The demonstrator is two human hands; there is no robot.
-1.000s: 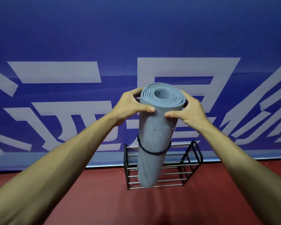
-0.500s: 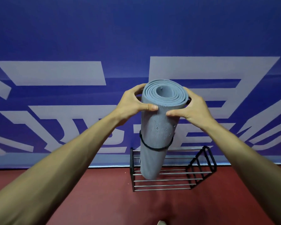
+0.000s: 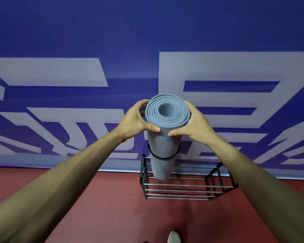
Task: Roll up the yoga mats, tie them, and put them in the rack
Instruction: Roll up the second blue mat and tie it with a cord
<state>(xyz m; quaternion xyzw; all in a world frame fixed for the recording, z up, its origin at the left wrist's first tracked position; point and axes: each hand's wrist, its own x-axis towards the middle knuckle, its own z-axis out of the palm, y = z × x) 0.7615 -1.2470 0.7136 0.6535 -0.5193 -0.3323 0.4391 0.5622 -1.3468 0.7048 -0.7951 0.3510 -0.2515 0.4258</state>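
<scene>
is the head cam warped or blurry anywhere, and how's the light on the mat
Head view: wide-angle stretch swells the left forearm and right forearm toward the bottom corners. Head view: soft, even light, with no hard shadow on the rolled grey-blue foam yoga mat, which is sharp. Head view: the black metal rack catches faint glints on its silver rails.

rack [image 3: 181,185] top open, wall [image 3: 147,32] behind

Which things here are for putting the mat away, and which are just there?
For the job: rolled mat, black tie around it, metal rack, left hand, right hand.
Just there: blue wall, red floor, shoe tip.
</scene>
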